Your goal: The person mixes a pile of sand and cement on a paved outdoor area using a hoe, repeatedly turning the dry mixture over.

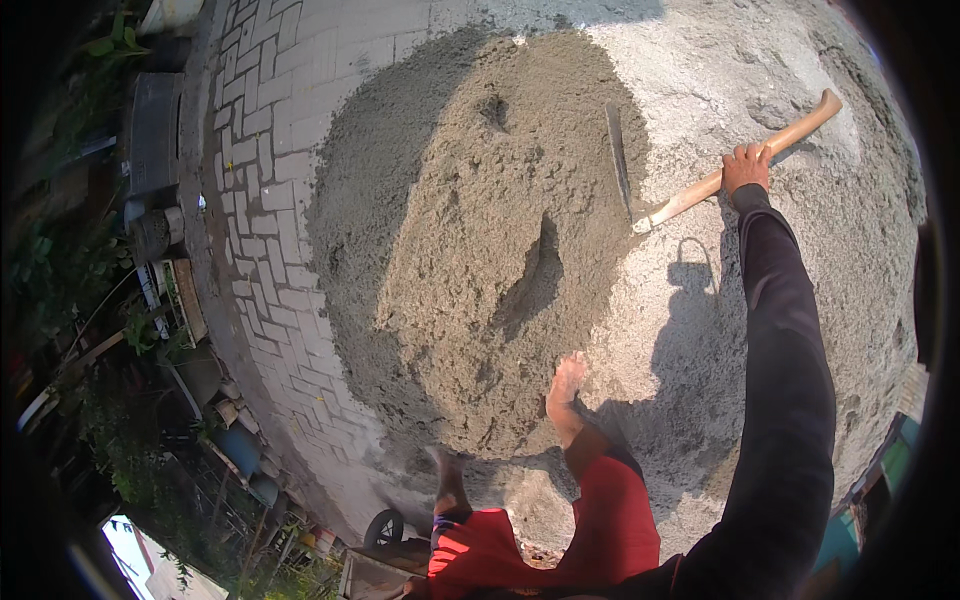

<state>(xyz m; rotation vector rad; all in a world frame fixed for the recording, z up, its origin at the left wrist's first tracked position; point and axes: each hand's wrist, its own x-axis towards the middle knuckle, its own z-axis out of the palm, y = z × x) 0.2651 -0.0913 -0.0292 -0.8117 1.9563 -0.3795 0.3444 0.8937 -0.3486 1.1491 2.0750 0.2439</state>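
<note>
My right hand (747, 168) is wrapped around the pale wooden handle of a hoe (800, 128), in a dark long sleeve with the arm stretched forward. The hoe's thin metal blade (618, 155) shows nearly edge-on at the right side of a wide mound of damp grey-brown mortar mix (460, 220). A deep gouge and a smaller hole mark the mound's surface. My left hand is out of view.
My bare foot (567, 378) stands at the mound's near edge. Pale dry sand or gravel (850, 230) spreads to the right, with shadows across it. Brick paving (270, 190) runs along the left, beside plants and clutter. A small black wheel (384, 527) sits at lower left.
</note>
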